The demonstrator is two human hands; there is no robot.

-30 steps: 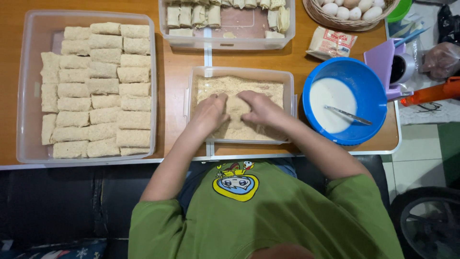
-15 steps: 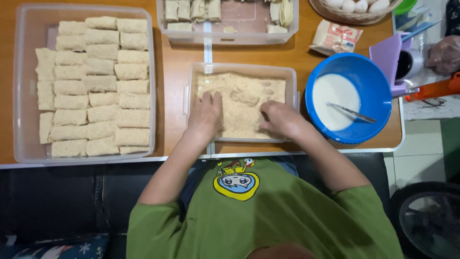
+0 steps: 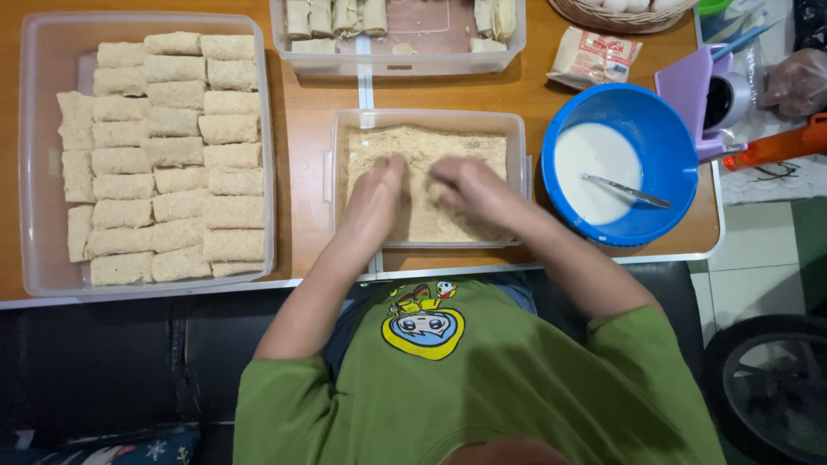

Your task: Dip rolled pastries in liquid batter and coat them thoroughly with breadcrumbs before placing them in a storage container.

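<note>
Both hands are pressed down into the clear tub of breadcrumbs (image 3: 428, 120) sitting in the middle of the wooden table (image 3: 306, 103). The left hand (image 3: 376, 196) is laid flat on the crumbs, fingers together and pointing away from the body. The right hand (image 3: 465, 187) is just beside it, fingers curled loosely downward over the crumbs; whether a roll is gripped under it can't really be told, since anything there is buried or hidden by the hand itself. The two hands are close but not touching.

To the left, a big clear container (image 3: 34, 155) is packed with rows of already breaded rolls (image 3: 177, 155), lined up neatly in about three columns. At the far edge of the table, another clear tub (image 3: 396, 58) is seen holding pale uncoated rolls (image 3: 336, 15) along its back wall. On the right, a blue bowl (image 3: 663, 151) of white batter (image 3: 594, 159) is parked just beside the crumb tub, with a metal utensil (image 3: 627, 191) resting in it. Behind the bowl, a small packet (image 3: 594, 58) is lying flat, and a woven basket (image 3: 620, 10) is cut off by the top edge. A purple holder (image 3: 685, 95) with a cup is standing at the right end of the table. A green shirt (image 3: 517, 387) with a cartoon print is worn.
</note>
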